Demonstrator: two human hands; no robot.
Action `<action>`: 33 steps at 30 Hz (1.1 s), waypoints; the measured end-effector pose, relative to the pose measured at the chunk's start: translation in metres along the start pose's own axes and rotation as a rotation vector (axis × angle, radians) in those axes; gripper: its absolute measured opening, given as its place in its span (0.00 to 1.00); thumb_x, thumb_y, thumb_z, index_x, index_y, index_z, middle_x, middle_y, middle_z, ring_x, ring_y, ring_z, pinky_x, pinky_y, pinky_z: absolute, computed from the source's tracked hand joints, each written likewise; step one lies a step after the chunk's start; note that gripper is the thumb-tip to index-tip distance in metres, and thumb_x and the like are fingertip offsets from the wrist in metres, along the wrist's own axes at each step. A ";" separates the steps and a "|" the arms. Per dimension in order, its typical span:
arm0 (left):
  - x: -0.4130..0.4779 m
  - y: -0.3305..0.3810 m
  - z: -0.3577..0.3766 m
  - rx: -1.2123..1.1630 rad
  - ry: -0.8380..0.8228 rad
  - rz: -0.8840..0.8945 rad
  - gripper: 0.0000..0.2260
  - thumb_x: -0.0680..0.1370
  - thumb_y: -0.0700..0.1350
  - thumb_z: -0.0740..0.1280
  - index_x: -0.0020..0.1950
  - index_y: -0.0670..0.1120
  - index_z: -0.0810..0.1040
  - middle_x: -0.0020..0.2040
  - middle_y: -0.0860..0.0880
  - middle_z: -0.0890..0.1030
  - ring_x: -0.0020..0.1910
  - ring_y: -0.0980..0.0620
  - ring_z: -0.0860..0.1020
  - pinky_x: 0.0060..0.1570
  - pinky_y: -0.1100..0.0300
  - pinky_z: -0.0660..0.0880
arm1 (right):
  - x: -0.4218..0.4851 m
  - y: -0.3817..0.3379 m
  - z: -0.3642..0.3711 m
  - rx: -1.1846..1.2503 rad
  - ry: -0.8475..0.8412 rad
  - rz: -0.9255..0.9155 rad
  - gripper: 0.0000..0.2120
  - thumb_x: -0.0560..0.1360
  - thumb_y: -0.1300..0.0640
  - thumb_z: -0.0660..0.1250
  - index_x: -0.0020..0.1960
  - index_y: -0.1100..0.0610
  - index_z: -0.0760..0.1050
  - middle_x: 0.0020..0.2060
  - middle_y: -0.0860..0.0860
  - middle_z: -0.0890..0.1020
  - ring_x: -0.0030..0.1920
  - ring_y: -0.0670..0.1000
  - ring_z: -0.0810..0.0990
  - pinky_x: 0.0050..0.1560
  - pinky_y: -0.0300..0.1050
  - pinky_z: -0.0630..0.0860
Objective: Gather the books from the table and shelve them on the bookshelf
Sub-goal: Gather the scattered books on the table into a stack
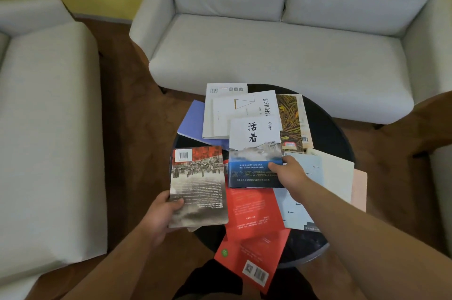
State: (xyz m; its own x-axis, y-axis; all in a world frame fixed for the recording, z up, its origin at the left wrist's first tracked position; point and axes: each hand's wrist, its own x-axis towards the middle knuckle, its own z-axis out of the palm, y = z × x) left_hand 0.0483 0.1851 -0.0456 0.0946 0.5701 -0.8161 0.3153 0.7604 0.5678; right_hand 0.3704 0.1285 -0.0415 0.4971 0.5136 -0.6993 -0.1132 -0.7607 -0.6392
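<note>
Several books lie spread over a round black table (325, 118). My left hand (159, 216) grips the lower left corner of a grey book with a city picture and a red top (198, 182), at the table's left edge. My right hand (288, 170) pinches the lower right edge of a white and blue book with black characters (254, 150). Two red books (254, 246) lie near me, one hanging over the front edge. A pale blue book (308, 167), a white book (234, 108), a purple book (193, 121) and a yellow-patterned book (291, 121) lie around them. No bookshelf is in view.
A white two-seat sofa (269, 42) stands just behind the table. Another white seat (49, 128) fills the left side. A further pale cushion edge (440, 189) shows at the right. Brown wooden floor (132, 128) runs between them, with a yellow wall behind.
</note>
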 end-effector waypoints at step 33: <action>-0.052 0.064 0.025 -0.041 -0.801 -0.026 0.39 0.60 0.45 0.84 0.69 0.42 0.74 0.64 0.34 0.80 0.56 0.36 0.82 0.50 0.47 0.82 | -0.107 -0.081 -0.047 -0.268 -0.285 -0.394 0.10 0.80 0.49 0.68 0.59 0.50 0.82 0.55 0.45 0.85 0.57 0.50 0.82 0.63 0.49 0.76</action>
State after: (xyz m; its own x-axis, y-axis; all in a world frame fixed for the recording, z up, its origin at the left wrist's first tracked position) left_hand 0.0872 0.1967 0.0302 0.7415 0.1673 -0.6498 0.2936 0.7899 0.5384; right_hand 0.3670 0.1161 0.0999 0.2004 0.8387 -0.5064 0.2757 -0.5443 -0.7923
